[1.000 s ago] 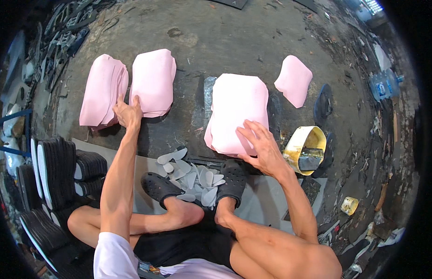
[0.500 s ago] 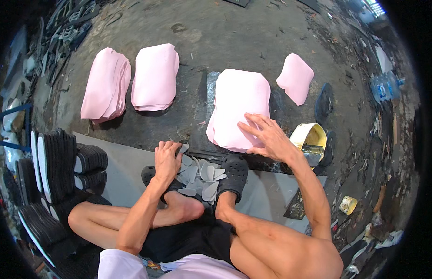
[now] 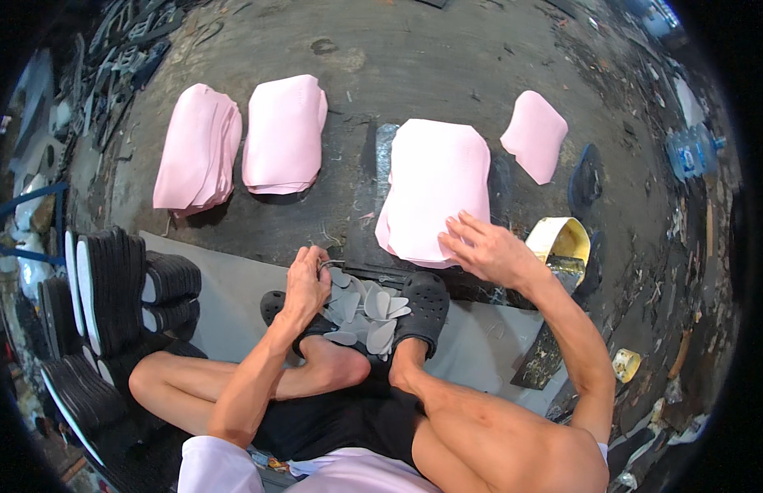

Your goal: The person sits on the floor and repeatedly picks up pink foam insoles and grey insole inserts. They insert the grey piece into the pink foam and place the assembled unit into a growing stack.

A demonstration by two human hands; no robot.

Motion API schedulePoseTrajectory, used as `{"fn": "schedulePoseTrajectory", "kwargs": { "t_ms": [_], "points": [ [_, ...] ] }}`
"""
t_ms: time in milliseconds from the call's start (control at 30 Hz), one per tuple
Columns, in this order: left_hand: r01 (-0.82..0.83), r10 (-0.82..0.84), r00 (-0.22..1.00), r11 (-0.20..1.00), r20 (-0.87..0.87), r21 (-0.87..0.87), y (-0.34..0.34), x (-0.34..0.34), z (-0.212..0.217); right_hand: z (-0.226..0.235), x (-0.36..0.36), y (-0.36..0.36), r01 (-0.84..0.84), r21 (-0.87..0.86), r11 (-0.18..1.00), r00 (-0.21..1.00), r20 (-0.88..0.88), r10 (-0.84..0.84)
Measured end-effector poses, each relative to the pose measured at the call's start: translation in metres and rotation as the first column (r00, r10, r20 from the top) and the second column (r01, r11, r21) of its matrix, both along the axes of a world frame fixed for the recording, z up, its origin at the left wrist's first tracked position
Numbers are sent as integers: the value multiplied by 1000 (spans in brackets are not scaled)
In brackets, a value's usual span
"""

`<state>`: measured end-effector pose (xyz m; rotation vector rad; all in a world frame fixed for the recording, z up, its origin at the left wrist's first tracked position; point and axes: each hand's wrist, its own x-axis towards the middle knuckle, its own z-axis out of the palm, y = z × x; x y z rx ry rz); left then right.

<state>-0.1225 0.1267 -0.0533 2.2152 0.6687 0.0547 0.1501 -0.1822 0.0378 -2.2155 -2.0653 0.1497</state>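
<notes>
My right hand (image 3: pixel 486 249) lies flat with fingers spread on the lower edge of a stack of pink sheets (image 3: pixel 436 185) in front of me. My left hand (image 3: pixel 307 282) is down between my black clogs, its fingers closed on one of several small grey cut pieces (image 3: pixel 372 316) heaped on the floor there. Two more stacks of pink sheets (image 3: pixel 199 148) (image 3: pixel 283 134) lie to the far left, and a smaller pink stack (image 3: pixel 535 134) to the far right.
Stacks of black shoe soles (image 3: pixel 110 283) stand at my left. A yellow tin (image 3: pixel 558 238) sits right of my right hand. A plastic water bottle (image 3: pixel 689 152) lies far right. A grey mat (image 3: pixel 225 287) covers the floor under my feet.
My left hand left the far pink stack, came back toward me and dropped onto the grey pieces between my feet. The right hand stayed on the near pink stack.
</notes>
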Motion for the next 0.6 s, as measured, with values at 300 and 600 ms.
{"fn": "schedulePoseTrajectory", "kwargs": {
  "t_ms": [300, 600],
  "points": [
    [-264, 257, 953, 964, 164, 22, 14, 17, 33, 13, -14, 15, 280, -112, 953, 950, -113, -292],
    [-185, 184, 835, 981, 518, -51, -61, 105, 71, 111, 112, 55, 762, 549, 342, 575, -333, -747]
  ]
}}
